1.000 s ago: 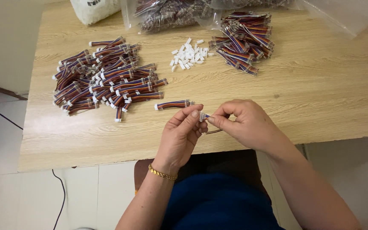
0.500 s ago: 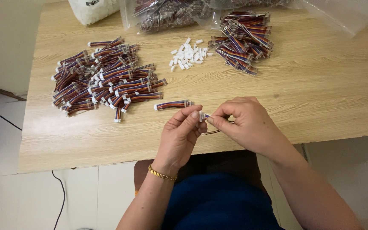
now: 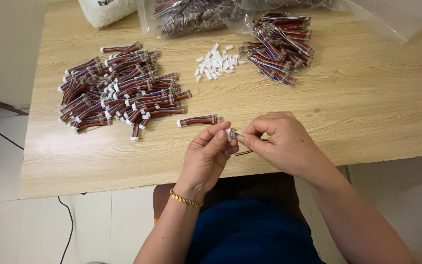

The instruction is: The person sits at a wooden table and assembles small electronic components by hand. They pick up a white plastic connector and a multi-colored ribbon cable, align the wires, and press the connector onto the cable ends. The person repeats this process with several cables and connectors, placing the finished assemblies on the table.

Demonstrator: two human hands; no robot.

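Head camera view, looking down at two bare hands working over the near edge of a pale wooden counter (image 3: pixel 367 112). Left hand (image 3: pixel 206 159), with a gold bracelet (image 3: pixel 185 199) at the wrist, and right hand (image 3: pixel 279 144) meet fingertip to fingertip, both pinched closed on one short wire bundle (image 3: pixel 242 152). A small white plug (image 3: pixel 231 134) shows between the fingertips, and a dark loop of wire curls out beneath the right hand, just above the counter edge. Judging by its look, the bundle is very light and limp, bending freely along its length, while the white plastic plug is stiff, tiny and easy to drop; the firmest hold would be on the plug's flat sides or on the wires right behind it, since the thin wires could likely pull loose if tugged hard. Just beyond the hands lies a single striped bundle (image 3: pixel 199 120) with white ends. Farther left sits a large heap of similar bundles (image 3: pixel 116 90). Near the far middle is a small scatter of loose white plugs (image 3: pixel 216 62), with another pile of coloured wires (image 3: pixel 279 46) to its right. Clear plastic bags (image 3: pixel 191 17) rest along the far edge.
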